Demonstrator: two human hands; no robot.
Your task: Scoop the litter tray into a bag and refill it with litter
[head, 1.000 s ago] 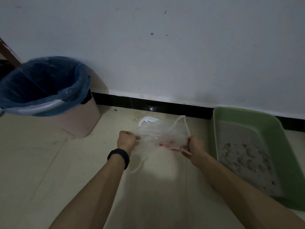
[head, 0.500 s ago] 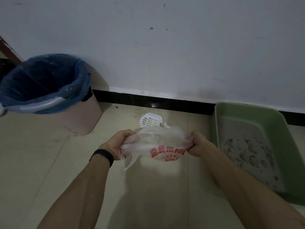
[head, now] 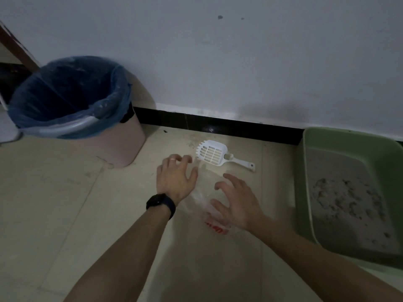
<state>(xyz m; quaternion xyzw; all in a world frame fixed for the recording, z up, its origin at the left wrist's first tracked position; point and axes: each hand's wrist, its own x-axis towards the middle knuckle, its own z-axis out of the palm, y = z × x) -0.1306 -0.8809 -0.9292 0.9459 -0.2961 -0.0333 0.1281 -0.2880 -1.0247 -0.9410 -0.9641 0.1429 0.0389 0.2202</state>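
Head view: a thin clear bag with red print is seen lying on the floor between both hands. The left hand and the right hand are spread over it, fingers loosely splayed. Nothing is gripped by either, and whether the bag is touched cannot be told. The white scoop lies untouched just beyond the bag. The green litter tray, to the right, is filled with clumped grey litter — so no scooping is judged done, and bagging and refilling are all left.
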